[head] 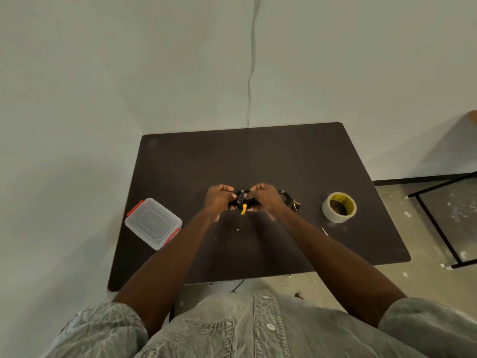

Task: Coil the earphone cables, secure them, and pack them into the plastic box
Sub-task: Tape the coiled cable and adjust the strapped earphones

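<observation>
Both hands met at the centre of the frame: the left hand (219, 198) and the right hand (263, 200) each had curled fingers pinching a black coiled earphone cable (241, 198) held just above the dark table (258, 156), a yellow tie (243, 209) hanging from its lower edge. Securing that coil looked to be the step in hand. Another dark cable bundle (287, 198) lay just right of the right hand, a tape roll (339, 207) further right. The plastic box (153, 223), lid on, sat at lower left, so packing would first call for opening it.
</observation>
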